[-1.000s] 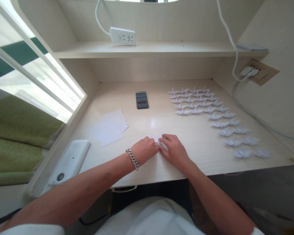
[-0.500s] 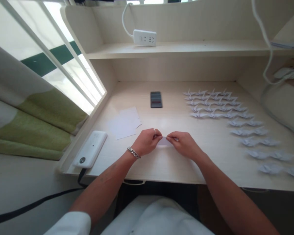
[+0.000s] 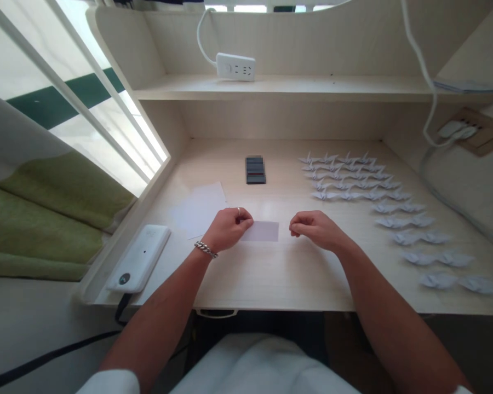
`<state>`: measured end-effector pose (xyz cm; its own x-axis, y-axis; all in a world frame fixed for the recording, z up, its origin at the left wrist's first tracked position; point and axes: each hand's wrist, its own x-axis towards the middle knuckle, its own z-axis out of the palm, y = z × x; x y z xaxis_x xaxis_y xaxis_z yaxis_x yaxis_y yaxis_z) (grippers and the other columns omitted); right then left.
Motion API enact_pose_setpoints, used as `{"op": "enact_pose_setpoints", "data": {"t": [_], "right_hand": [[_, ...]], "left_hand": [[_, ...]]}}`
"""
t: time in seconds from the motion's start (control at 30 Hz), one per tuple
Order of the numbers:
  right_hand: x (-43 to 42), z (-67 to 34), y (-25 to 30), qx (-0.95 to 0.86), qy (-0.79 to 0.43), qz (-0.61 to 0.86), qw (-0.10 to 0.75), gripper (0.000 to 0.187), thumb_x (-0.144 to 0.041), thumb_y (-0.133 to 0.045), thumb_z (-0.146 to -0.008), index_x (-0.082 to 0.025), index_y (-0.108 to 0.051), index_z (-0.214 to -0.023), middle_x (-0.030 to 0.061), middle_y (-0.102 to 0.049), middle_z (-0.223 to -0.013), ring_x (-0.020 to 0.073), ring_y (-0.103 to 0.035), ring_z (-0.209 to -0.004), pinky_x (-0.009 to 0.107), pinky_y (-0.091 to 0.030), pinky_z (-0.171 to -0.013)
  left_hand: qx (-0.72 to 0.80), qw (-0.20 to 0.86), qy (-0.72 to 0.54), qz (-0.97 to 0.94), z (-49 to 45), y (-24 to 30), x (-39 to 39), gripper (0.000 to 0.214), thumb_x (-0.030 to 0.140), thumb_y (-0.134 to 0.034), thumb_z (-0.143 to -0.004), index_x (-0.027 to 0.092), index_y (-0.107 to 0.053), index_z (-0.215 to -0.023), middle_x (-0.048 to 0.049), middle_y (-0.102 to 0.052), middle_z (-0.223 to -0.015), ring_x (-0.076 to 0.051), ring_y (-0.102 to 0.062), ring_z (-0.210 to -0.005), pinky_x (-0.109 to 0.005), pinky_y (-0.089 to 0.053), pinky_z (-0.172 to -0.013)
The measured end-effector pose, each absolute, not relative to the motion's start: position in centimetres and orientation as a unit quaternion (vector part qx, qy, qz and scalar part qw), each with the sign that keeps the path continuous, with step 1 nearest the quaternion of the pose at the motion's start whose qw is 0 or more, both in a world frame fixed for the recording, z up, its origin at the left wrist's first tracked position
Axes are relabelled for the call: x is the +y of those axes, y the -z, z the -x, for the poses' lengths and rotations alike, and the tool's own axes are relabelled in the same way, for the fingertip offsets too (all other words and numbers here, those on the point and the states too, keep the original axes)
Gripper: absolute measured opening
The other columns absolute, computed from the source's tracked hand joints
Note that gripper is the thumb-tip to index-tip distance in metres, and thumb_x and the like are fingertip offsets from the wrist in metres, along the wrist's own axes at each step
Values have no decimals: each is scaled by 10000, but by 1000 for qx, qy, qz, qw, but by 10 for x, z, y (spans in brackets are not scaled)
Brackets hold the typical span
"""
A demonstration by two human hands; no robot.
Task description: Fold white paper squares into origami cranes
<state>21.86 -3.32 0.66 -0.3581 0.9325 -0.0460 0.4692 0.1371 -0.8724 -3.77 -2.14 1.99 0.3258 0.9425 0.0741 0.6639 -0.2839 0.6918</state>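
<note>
A white rectangular piece of paper (image 3: 263,231) lies near the middle of the desk, its left end between the thumb and fingers of my left hand (image 3: 229,230). A ring and a chain bracelet (image 3: 206,249) are on that hand and wrist. Just right of the paper, and apart from it, is my right hand (image 3: 314,227); its fingers are curled together and nothing shows in them. Several loose white sheets (image 3: 201,208) lie behind and left of my left hand, partly hidden by it.
Rows of folded white paper cranes (image 3: 353,191) stand on the right side of the desk (image 3: 271,284). A dark, pixelated rectangular object (image 3: 255,170) lies at the back. A white power bank (image 3: 142,257) with a black cable is at left; a power strip (image 3: 235,67) sits on the shelf.
My right hand has let go of the paper and moved right. My left hand has shifted left along the paper, so more of it shows. The whole view has shifted slightly.
</note>
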Motion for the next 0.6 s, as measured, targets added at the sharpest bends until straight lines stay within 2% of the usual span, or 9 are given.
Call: {"op": "enact_pose_setpoints", "data": {"t": [0.1,0.2,0.3,0.43,0.6], "right_hand": [[-32,-222,-3,-649,-447,508,347,215,-345,-587,-787,-148,-672,-778,50,-677,-741,155,-588,-665,276,-451,-631],[-30,-205,0,-663,-477,466,340,258,-387,-597,-796,-155,-670,-881,40,-658,-782,150,-577,-678,266,-441,-613],[-28,-185,3,-691,-447,472,317,242,-372,-570,-806,-151,-663,-771,18,-620,-702,125,-511,-618,244,-379,-556],[-24,-178,7,-694,-467,461,297,228,-359,-582,-780,-149,-652,-726,-4,-571,-636,109,-458,-575,235,-334,-525],[-20,-195,7,-637,-522,471,314,234,-378,-620,-740,-147,-647,-725,-8,-555,-605,106,-453,-543,237,-332,-507]], "left_hand": [[525,329,-249,-744,37,-20,-18,211,311,-551,-771,159,-695,-744,-24,-662,-676,-150,-565,-634,-248,-414,-581],[512,358,-243,-742,29,-20,-18,231,332,-551,-767,153,-698,-755,-26,-667,-676,-152,-569,-629,-249,-422,-581],[499,352,-224,-759,18,-22,-18,237,340,-549,-768,160,-704,-762,-21,-671,-668,-149,-570,-625,-245,-418,-578],[469,337,-183,-796,18,-26,-16,209,311,-552,-765,172,-707,-743,-12,-675,-664,-139,-571,-609,-238,-399,-561],[467,416,-171,-761,47,-28,-12,193,304,-570,-765,157,-689,-727,-12,-651,-617,-135,-574,-589,-235,-418,-559]]}}
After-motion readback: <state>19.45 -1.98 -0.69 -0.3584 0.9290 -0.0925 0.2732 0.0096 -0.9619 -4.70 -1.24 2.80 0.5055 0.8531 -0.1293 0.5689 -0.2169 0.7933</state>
